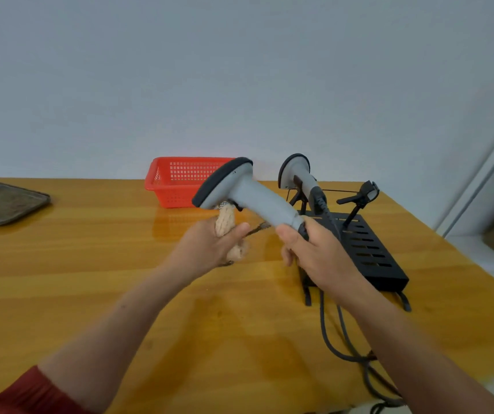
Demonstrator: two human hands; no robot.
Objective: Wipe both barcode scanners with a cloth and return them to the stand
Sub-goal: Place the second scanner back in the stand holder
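Note:
My right hand (314, 252) grips the lower handle of a grey barcode scanner (248, 195) with a black-rimmed head, held tilted above the table, head pointing up and left. My left hand (209, 246) is closed on a bunched beige cloth (226, 224), whose top touches the underside of the scanner's head near the trigger. A second grey scanner (296, 174) sits upright in the left holder of the black slotted stand (371, 249). The stand's right holder (365, 194) is empty.
A red plastic basket (180, 182) stands behind the held scanner near the wall. A dark metal tray (3, 201) lies at the table's far left. Black cables (338, 339) trail from the stand toward the near edge of the yellow wooden table (90, 249).

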